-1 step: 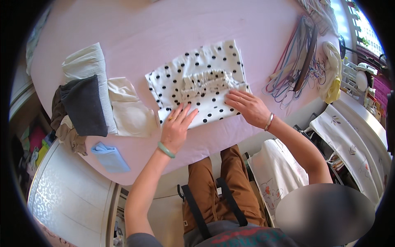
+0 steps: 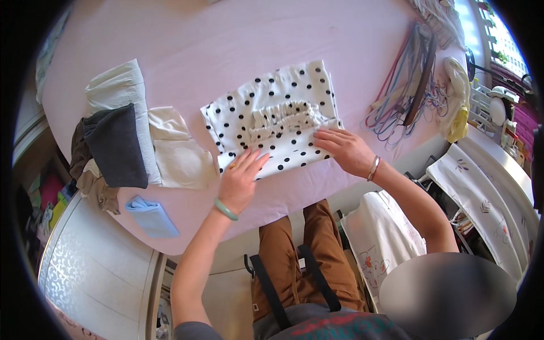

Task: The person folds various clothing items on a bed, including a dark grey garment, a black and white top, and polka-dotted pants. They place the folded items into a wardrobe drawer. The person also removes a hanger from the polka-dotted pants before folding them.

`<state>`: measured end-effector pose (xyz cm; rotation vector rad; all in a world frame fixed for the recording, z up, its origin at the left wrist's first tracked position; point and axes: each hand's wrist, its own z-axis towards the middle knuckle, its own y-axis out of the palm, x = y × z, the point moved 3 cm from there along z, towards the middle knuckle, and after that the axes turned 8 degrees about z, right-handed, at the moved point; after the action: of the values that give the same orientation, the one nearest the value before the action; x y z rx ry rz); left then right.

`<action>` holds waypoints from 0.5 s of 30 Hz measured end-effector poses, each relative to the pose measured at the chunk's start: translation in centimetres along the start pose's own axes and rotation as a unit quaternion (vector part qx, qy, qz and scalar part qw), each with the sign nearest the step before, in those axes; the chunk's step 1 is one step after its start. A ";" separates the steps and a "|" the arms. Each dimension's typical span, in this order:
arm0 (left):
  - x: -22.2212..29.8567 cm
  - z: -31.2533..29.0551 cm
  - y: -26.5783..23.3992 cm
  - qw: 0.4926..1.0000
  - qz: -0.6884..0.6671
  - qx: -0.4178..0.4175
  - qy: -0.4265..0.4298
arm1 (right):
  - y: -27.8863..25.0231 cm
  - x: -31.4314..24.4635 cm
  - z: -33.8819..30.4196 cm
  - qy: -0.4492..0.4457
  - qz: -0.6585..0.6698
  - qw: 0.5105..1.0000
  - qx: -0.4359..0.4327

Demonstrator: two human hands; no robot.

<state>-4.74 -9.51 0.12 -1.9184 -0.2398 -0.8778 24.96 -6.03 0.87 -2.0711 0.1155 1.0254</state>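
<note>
A white garment with black polka dots (image 2: 277, 85) lies folded on the pink-covered bed (image 2: 238, 31). A gathered elastic band (image 2: 283, 119) shows at its middle, resting on the folded layers. On the near left part of the cloth, my left hand (image 2: 238, 181) lies with fingers extended, a green bangle at its wrist. My right hand (image 2: 348, 152), wearing a silver bangle, rests flat with stretched fingers on the near right edge. Neither hand grips the fabric visibly.
Left of the garment lie a cream bra-like piece (image 2: 181, 161), a dark grey folded cloth (image 2: 116, 150) and a white folded cloth (image 2: 119, 85). A light blue folded cloth (image 2: 152, 216) sits near the bed's edge. Tangled hangers (image 2: 419, 85) lie at right.
The garment's far edge has shifted slightly toward me. Both hands have moved only a little, the right one slightly rightward.
</note>
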 end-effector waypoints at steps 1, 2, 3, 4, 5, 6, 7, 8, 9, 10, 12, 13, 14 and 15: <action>-0.5 -0.7 -0.8 0.996 -0.073 -0.023 -0.037 | -0.6 -0.1 -0.1 0.029 0.054 0.998 -0.018; -1.5 -0.9 -1.4 0.970 -0.186 -0.061 -0.144 | -2.4 -0.6 0.4 0.019 0.071 0.997 0.035; -2.6 -0.9 -2.3 0.952 -0.231 -0.054 -0.195 | -4.0 -0.7 1.1 0.062 0.124 0.988 0.061; -3.9 -0.6 -3.2 0.929 -0.274 -0.044 -0.245 | -5.5 -0.7 2.2 0.102 0.176 0.975 0.089; -4.8 -0.2 -3.8 0.901 -0.317 -0.038 -0.293 | -6.2 -0.4 3.1 0.145 0.227 0.956 0.116; -5.3 0.6 -4.5 0.907 -0.319 0.005 -0.275 | -6.5 0.0 4.1 0.152 0.210 0.952 0.162; -5.8 1.4 -5.2 0.910 -0.320 0.048 -0.259 | -6.9 -0.3 5.2 0.194 0.238 0.933 0.189; -6.2 2.3 -5.7 0.912 -0.321 0.089 -0.240 | -6.7 0.5 6.0 0.207 0.253 0.918 0.226; -6.7 3.0 -5.6 0.901 -0.336 0.118 -0.248 | -6.3 1.5 6.8 0.220 0.268 0.901 0.263; -7.3 3.6 -5.5 0.889 -0.349 0.148 -0.258 | -5.6 1.9 7.6 0.219 0.257 0.896 0.290; -8.5 3.9 -4.7 0.882 -0.328 0.215 -0.263 | -4.5 2.6 8.9 0.214 0.229 0.884 0.346; -8.7 4.1 -4.4 0.881 -0.303 0.238 -0.275 | -3.8 3.1 9.3 0.213 0.198 0.886 0.362; -8.6 4.3 -4.1 0.879 -0.278 0.261 -0.287 | -3.1 3.6 9.7 0.212 0.167 0.886 0.376; -8.4 4.5 -3.8 0.876 -0.252 0.283 -0.298 | -2.5 4.0 9.9 0.210 0.135 0.886 0.391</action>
<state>-10.57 -2.21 -3.97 -1.5179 -1.2718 -0.4208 22.44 3.50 -3.82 -1.4935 0.9096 0.5165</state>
